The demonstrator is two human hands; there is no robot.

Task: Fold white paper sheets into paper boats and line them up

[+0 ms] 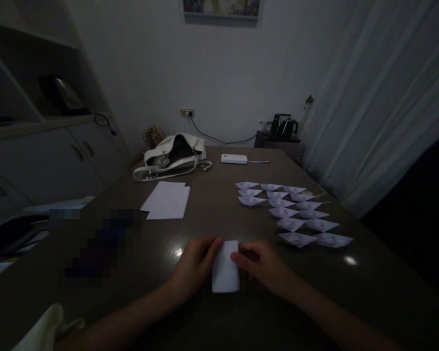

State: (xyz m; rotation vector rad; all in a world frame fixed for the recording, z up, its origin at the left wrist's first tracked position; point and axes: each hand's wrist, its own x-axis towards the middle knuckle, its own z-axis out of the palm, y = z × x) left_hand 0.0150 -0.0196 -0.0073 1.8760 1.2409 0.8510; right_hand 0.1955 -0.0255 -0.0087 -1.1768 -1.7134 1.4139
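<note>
A folded white sheet of paper (pixel 225 268) lies on the dark table (pixel 212 214) close to me. My left hand (pixel 194 263) rests at its left edge with fingers curled onto the top corner. My right hand (pixel 260 263) presses its fingertips on the right edge near the top. Both hands pinch or press the paper against the table. Several folded white paper boats (pixel 292 210) stand in rows to the right, beyond my right hand.
A stack of blank white sheets (pixel 167 200) lies left of centre. Behind it sit a white handbag (pixel 173 155) and a white power bank (pixel 234 159) with a cable. Cabinets stand at the left, a curtain at the right.
</note>
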